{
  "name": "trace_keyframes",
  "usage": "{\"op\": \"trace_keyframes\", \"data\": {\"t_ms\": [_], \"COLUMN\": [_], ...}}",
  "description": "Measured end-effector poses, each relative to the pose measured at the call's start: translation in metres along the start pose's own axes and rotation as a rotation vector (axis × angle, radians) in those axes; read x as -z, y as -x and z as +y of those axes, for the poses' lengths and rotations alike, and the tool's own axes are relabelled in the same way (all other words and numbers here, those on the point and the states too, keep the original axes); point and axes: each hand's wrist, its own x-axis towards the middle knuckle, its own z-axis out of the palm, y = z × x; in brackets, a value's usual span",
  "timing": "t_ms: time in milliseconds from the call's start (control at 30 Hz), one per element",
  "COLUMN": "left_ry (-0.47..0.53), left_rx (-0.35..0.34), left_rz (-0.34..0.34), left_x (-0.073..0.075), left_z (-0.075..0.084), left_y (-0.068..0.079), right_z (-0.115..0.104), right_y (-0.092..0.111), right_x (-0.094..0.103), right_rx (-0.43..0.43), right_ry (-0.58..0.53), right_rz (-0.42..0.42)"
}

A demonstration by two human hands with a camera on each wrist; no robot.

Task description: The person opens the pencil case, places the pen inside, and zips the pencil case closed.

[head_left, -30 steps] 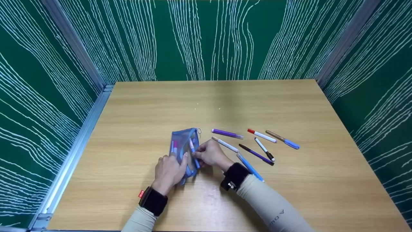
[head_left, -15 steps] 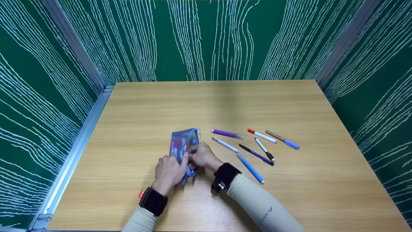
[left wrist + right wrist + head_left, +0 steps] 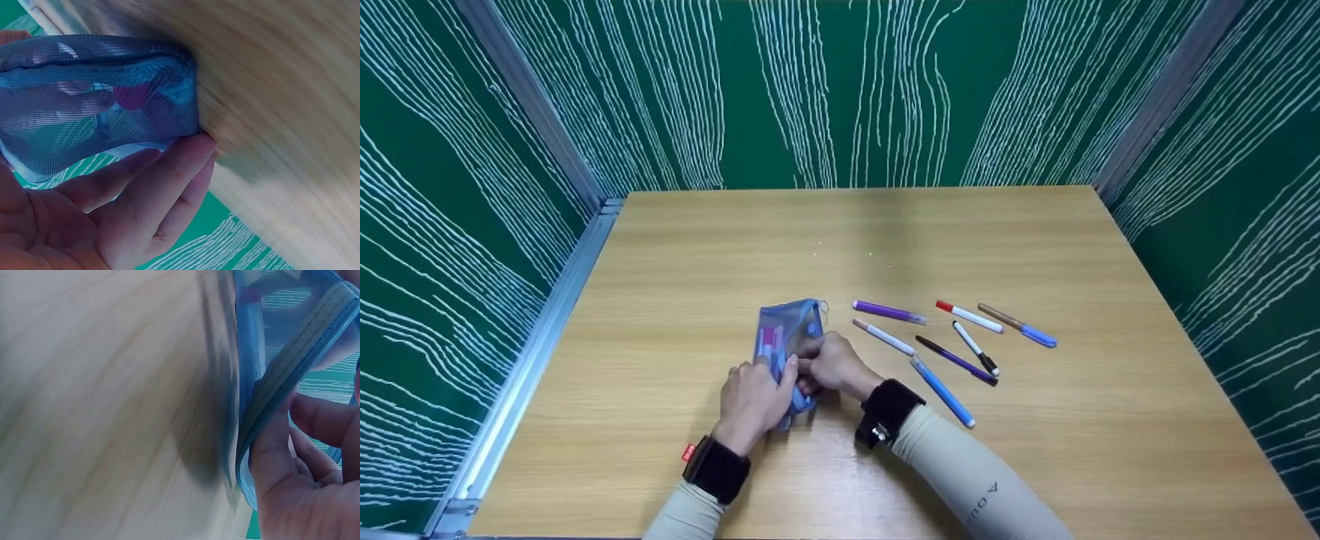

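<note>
A blue mesh pencil case (image 3: 781, 313) lies on the table, with a zip (image 3: 298, 363) running along its opening. Pens show through the mesh, one with a magenta cap (image 3: 130, 97). My left hand (image 3: 756, 399) grips the case from its left side, the thumb on top near the opening. In the left wrist view, the fingers (image 3: 174, 180) reach under the case's end. My right hand (image 3: 840, 365) is at the opening on the right side. Thumb and index finger pinch at the zip edge in the right wrist view, other fingertips partly hidden.
Right of the case lie a purple marker (image 3: 885, 311), a white pen (image 3: 885, 337), a blue marker (image 3: 943, 391), a dark purple pen (image 3: 956, 360), a black-capped marker (image 3: 976, 349), a red-capped marker (image 3: 969, 316) and a brown-and-blue pen (image 3: 1018, 325). Green walls enclose the table.
My right hand has moved left to the case's opening. The pen it held there a second ago is now inside, beside the magenta-capped one. The left hand has stayed in place.
</note>
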Motion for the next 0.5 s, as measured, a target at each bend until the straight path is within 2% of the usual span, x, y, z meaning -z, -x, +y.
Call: {"op": "trace_keyframes", "data": {"t_ms": [367, 500], "left_ry": [-0.005, -0.001], "left_rx": [-0.005, -0.016], "left_rz": [0.005, 0.018], "left_x": [-0.001, -0.002], "left_z": [0.000, -0.001], "left_y": [0.000, 0.000], "right_z": [-0.003, -0.002], "right_y": [0.005, 0.006], "right_x": [0.007, 0.012], "right_rx": [0.023, 0.076], "right_ry": [0.088, 0.145], "right_rz": [0.029, 0.035]}}
